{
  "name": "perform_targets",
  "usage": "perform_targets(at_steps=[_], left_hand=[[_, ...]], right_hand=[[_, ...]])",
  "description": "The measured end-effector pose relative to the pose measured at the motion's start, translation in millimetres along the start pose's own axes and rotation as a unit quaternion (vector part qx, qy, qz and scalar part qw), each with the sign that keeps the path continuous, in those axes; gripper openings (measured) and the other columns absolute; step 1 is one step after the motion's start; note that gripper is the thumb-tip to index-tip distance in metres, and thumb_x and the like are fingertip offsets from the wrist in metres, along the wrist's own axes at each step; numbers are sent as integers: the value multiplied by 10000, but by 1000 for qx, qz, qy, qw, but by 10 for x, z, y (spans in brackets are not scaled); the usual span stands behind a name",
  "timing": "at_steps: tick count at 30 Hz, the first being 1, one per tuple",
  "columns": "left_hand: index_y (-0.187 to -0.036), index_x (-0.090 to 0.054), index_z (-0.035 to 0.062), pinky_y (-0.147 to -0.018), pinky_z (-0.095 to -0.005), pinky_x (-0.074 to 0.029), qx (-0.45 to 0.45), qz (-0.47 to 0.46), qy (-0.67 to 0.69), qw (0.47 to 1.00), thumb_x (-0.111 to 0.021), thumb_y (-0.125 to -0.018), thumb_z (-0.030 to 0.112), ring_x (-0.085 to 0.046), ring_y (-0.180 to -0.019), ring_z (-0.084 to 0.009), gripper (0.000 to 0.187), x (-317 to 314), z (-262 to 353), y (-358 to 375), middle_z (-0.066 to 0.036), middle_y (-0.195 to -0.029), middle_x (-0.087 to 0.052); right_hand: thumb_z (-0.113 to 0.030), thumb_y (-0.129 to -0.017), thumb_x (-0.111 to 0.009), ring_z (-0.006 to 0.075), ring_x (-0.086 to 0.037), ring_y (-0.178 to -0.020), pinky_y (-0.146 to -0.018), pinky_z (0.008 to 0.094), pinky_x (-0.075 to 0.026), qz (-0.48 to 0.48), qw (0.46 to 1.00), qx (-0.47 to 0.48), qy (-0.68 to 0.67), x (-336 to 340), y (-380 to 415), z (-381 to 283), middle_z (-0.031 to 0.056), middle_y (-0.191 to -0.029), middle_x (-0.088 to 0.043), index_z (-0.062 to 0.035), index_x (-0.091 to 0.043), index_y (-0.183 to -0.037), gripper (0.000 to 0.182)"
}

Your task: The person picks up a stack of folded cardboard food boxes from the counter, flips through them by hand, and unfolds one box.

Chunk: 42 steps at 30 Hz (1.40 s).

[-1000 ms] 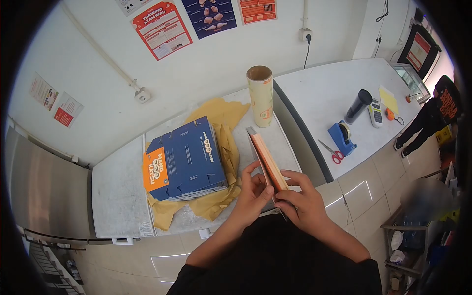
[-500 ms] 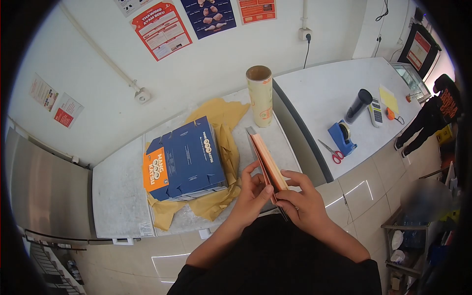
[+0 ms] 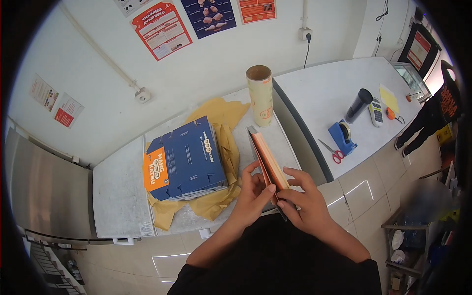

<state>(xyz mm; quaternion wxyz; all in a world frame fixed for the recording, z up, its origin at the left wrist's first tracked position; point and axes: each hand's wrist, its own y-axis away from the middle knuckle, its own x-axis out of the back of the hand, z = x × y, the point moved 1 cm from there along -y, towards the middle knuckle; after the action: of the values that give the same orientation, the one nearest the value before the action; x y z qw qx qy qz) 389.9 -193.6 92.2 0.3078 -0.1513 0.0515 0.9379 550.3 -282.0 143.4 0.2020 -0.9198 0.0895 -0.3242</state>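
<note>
Between my hands, in front of my chest, is a thick book point(image 3: 270, 160) with a dark cover and pale orange page edges. It is held edge-up and parted near its left side. My left hand point(image 3: 254, 196) grips the cover and the leaves on that side, thumb on the near end. My right hand point(image 3: 306, 200) holds the thicker block of pages from the right, its thumb and fingers close to the parting. What is printed on the pages cannot be seen. Left of my hands lies a stack of flat blue-and-orange cartons point(image 3: 189, 157) on torn brown paper point(image 3: 216, 204).
A roll of plastic wrap point(image 3: 260, 98) stands upright beyond the book. On the right table are a blue tape dispenser point(image 3: 342, 137), red-handled scissors point(image 3: 337, 156), a black tumbler point(image 3: 359, 105) and a calculator point(image 3: 375, 113). A person point(image 3: 442, 103) stands far right; a shelf point(image 3: 405, 246) is below.
The book's pages have tilted slightly, and the parting looks a little wider. My fingers have shifted only slightly. The person at far right has moved a bit rightward.
</note>
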Motion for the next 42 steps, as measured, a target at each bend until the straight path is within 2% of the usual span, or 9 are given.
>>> perform_targets(at_steps=[9, 18, 21, 24, 27, 33, 36, 42], left_hand=[[-1566, -195, 92, -823, -323, -527, 4, -5, -20, 1000, -648, -1013, 106, -617, -991, -169, 715, 30, -23, -2, -105, -1122, -584], [-1569, -192, 93, -915, -347, -502, 11, -5, -21, 1000, -669, -1004, 127, -605, -1085, -187, 740, 62, -24, 21, -105, -1195, -577], [-1568, -185, 93, -1082, -411, -441, 31, -18, -23, 999, -644, -1009, 149, -548, -1300, -263, 725, 71, -12, 24, -181, -1371, -537], [-1566, -190, 95, -1081, -406, -442, 37, -18, -14, 999, -647, -1003, 132, -549, -1298, -261, 726, 61, 6, 20, -178, -1365, -533], [-1559, -216, 104, -873, -343, -523, 18, 1, -22, 1000, -687, -977, 104, -609, -1036, -173, 748, 73, -38, -9, -88, -1131, -554], [-1550, -231, 81, -845, -340, -534, 9, -18, -32, 999, -691, -970, 101, -613, -988, -162, 741, 122, -51, -23, -94, -1121, -545], [-1563, -189, 79, -1058, -388, -453, 36, -29, -28, 999, -653, -989, 94, -552, -1279, -253, 739, 139, 9, -3, -173, -1343, -525], [-1570, -179, 84, -1052, -392, -459, 41, -27, -11, 999, -659, -995, 124, -547, -1287, -258, 750, 170, -20, 2, -179, -1357, -515]], right_hand=[[-82, -893, -764, 348, -700, -1066, -863, 423, -586, -47, 998, -42, -30, 79, -86, -49, 189, -1405, -528, -87, -708, -1029, 147], [-75, -899, -748, 352, -688, -1081, -865, 435, -582, -54, 997, -47, -27, 62, -79, -53, 184, -1391, -538, -69, -700, -1033, 142], [-100, -897, -755, 352, -688, -1087, -862, 434, -582, -52, 997, -55, -23, 56, -75, -71, 186, -1386, -545, -69, -706, -1014, 132], [-135, -898, -762, 357, -688, -1079, -851, 431, -582, -52, 998, -43, 9, 95, -120, -147, 195, -1388, -547, -67, -721, -994, 125], [-169, -907, -761, 372, -683, -1058, -853, 437, -575, -94, 994, -52, 27, 142, -215, -185, 209, -1378, -549, -65, -740, -990, 134], [-197, -919, -754, 399, -668, -1025, -899, 463, -546, -160, 981, -105, -18, 198, -381, -117, 219, -1321, -560, -60, -758, -1007, 162], [-192, -920, -752, 406, -659, -1036, -915, 462, -537, -168, 979, -107, -31, 190, -393, -70, 223, -1313, -561, -58, -759, -1004, 159], [-183, -920, -750, 405, -651, -1064, -920, 456, -531, -178, 975, -125, -41, 186, -430, -95, 225, -1310, -563, -55, -759, -998, 150]])
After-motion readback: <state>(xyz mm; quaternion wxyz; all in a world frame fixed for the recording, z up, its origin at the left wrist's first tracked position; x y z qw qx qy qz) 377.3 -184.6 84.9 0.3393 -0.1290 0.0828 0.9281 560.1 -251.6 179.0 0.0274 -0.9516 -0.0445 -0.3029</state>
